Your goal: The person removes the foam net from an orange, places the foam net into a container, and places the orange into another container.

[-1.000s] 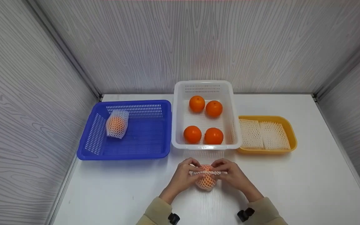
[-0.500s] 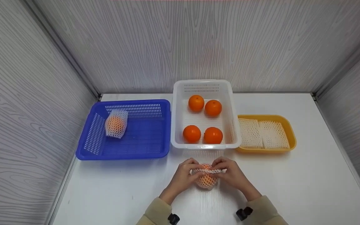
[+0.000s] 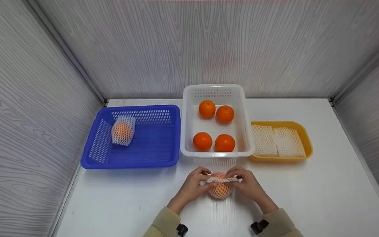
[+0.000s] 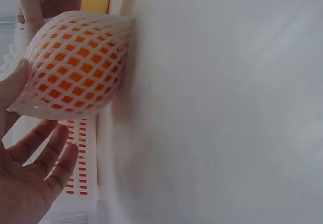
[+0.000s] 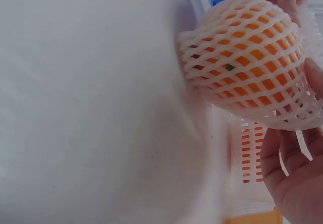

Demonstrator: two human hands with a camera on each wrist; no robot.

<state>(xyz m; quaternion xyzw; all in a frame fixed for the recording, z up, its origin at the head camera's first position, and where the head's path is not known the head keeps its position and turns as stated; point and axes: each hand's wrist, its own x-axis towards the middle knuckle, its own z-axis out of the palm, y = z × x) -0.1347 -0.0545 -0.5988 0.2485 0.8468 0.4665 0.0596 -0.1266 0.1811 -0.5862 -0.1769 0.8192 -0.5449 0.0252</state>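
An orange stands on the white table, wrapped in a white foam net sleeve. My left hand pinches the left side of the sleeve's open edge between thumb and fingers. On the opposite side my right hand pinches the same edge, which stretches as a white band across the orange in the head view. In the left wrist view the other left fingers spread under the net. A green spot, perhaps the stem end, shows through the mesh in the right wrist view.
Several bare oranges lie in a white basket beyond the hands. A blue basket to the left holds another netted orange. Flat foam nets lie in a yellow tray on the right. Walls enclose the table.
The netted orange has shifted slightly to the right. My right hand has moved a little right too, with both hands keeping their pinch on the sleeve's edge.
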